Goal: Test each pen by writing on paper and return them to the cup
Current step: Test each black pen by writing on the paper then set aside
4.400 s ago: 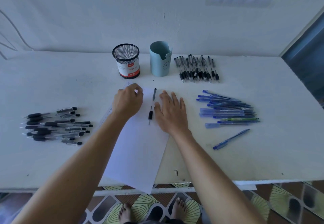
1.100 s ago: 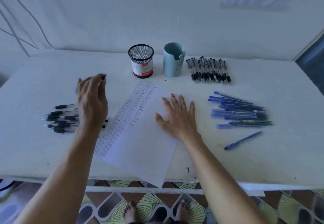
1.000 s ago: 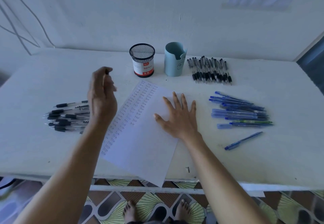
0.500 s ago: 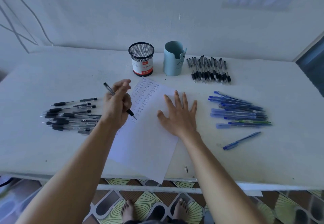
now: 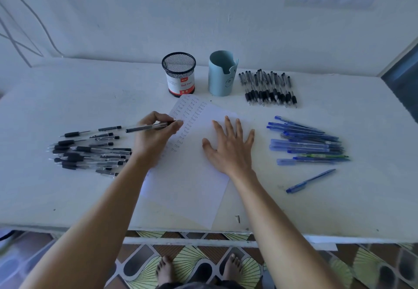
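My left hand (image 5: pixel 156 138) grips a clear black pen (image 5: pixel 147 127), its tip on the white paper (image 5: pixel 192 186) beside columns of handwritten test words. My right hand (image 5: pixel 229 147) lies flat with spread fingers on the paper's right part. At the back stand a black mesh cup (image 5: pixel 179 74) with a red and white label and a light blue cup (image 5: pixel 221 73); I see no pens in either.
A pile of black pens (image 5: pixel 88 150) lies left of the paper. A row of black pens (image 5: pixel 269 89) lies at the back right. Blue pens (image 5: pixel 305 143) are heaped on the right, one single blue pen (image 5: pixel 309 181) nearer me. The table edge (image 5: pixel 203 232) is close.
My left hand picked a pen from the left pile, swung back to the paper and lowered the tip onto it. My right hand stayed flat on the sheet.
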Demonstrator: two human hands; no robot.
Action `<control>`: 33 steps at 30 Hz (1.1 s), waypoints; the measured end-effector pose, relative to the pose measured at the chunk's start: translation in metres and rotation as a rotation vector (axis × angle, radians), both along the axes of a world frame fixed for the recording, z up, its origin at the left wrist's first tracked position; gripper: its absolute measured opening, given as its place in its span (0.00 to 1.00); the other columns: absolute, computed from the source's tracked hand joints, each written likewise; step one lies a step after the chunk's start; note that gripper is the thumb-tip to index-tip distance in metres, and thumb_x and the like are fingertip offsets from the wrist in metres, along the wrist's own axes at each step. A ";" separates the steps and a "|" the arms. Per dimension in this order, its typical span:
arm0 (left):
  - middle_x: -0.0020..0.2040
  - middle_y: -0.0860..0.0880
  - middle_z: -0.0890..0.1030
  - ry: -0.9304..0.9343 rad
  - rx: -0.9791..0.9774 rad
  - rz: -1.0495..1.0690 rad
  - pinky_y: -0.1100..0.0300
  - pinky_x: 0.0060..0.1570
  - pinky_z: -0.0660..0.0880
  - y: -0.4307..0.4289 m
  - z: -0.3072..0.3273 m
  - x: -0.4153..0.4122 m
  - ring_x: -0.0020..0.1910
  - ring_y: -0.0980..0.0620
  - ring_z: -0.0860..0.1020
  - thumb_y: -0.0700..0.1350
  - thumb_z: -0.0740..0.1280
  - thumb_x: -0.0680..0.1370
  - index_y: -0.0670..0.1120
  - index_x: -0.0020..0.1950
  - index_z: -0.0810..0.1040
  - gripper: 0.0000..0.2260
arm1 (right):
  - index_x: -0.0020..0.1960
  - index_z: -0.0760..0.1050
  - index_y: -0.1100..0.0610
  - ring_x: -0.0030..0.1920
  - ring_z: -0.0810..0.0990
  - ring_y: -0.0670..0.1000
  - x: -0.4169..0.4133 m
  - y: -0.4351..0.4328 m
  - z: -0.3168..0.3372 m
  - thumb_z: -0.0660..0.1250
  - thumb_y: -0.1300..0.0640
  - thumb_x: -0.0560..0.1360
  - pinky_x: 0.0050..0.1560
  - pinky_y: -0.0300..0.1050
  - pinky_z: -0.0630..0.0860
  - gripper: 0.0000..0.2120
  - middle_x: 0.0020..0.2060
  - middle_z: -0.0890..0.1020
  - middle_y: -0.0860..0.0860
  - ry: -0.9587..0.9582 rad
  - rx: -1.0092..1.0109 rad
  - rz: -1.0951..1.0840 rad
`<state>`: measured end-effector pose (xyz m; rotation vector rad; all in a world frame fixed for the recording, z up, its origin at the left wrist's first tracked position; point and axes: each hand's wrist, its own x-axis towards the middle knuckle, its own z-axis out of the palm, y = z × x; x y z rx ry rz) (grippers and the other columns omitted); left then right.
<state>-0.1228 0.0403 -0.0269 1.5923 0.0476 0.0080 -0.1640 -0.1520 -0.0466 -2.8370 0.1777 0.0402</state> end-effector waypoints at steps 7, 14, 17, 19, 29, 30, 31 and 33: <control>0.25 0.45 0.77 -0.003 0.208 0.034 0.60 0.24 0.66 0.000 0.000 -0.001 0.22 0.47 0.71 0.33 0.71 0.71 0.46 0.30 0.67 0.16 | 0.79 0.56 0.45 0.80 0.43 0.55 -0.002 0.000 0.003 0.56 0.35 0.77 0.74 0.69 0.36 0.33 0.81 0.51 0.50 -0.009 0.015 -0.028; 0.20 0.55 0.61 -0.058 0.440 0.042 0.57 0.28 0.61 0.010 -0.009 0.006 0.26 0.50 0.61 0.37 0.61 0.57 0.46 0.25 0.62 0.08 | 0.80 0.53 0.46 0.80 0.42 0.56 -0.003 0.000 0.004 0.53 0.35 0.78 0.74 0.70 0.37 0.34 0.81 0.49 0.50 0.022 -0.024 -0.018; 0.19 0.55 0.62 -0.084 0.465 0.013 0.56 0.28 0.61 0.012 -0.009 0.008 0.25 0.50 0.62 0.37 0.62 0.57 0.48 0.24 0.64 0.08 | 0.80 0.51 0.46 0.80 0.42 0.57 -0.003 0.001 0.004 0.52 0.35 0.79 0.74 0.70 0.37 0.34 0.81 0.48 0.51 0.031 -0.038 -0.010; 0.20 0.55 0.62 -0.087 0.472 0.011 0.57 0.28 0.61 0.013 -0.010 0.008 0.25 0.50 0.62 0.37 0.62 0.57 0.47 0.25 0.63 0.08 | 0.80 0.50 0.47 0.80 0.41 0.58 -0.003 0.001 0.003 0.51 0.35 0.79 0.73 0.71 0.37 0.33 0.81 0.47 0.51 0.043 -0.045 -0.002; 0.26 0.49 0.60 -0.107 0.545 -0.020 0.56 0.30 0.58 0.011 -0.012 0.005 0.29 0.50 0.61 0.35 0.61 0.61 0.49 0.27 0.60 0.12 | 0.81 0.42 0.48 0.79 0.35 0.59 -0.002 0.001 0.004 0.45 0.35 0.80 0.72 0.72 0.33 0.34 0.81 0.40 0.53 0.126 -0.086 0.031; 0.26 0.50 0.60 -0.109 0.543 -0.017 0.56 0.30 0.58 0.010 -0.012 0.005 0.28 0.50 0.61 0.33 0.61 0.61 0.50 0.26 0.61 0.14 | 0.81 0.42 0.48 0.79 0.35 0.59 -0.002 0.001 0.005 0.45 0.35 0.80 0.72 0.72 0.33 0.34 0.81 0.40 0.52 0.133 -0.082 0.035; 0.26 0.51 0.60 -0.111 0.545 -0.015 0.57 0.30 0.58 0.011 -0.011 0.005 0.28 0.50 0.61 0.32 0.62 0.62 0.50 0.26 0.61 0.15 | 0.81 0.42 0.47 0.79 0.35 0.59 -0.002 0.001 0.006 0.45 0.35 0.80 0.72 0.71 0.33 0.34 0.81 0.39 0.52 0.142 -0.076 0.039; 0.25 0.51 0.61 -0.109 0.544 -0.021 0.59 0.29 0.58 0.011 -0.010 0.004 0.27 0.50 0.61 0.34 0.62 0.61 0.50 0.25 0.62 0.13 | 0.81 0.42 0.46 0.79 0.34 0.58 -0.001 -0.002 0.007 0.45 0.35 0.81 0.74 0.69 0.34 0.33 0.81 0.39 0.51 0.160 -0.067 0.047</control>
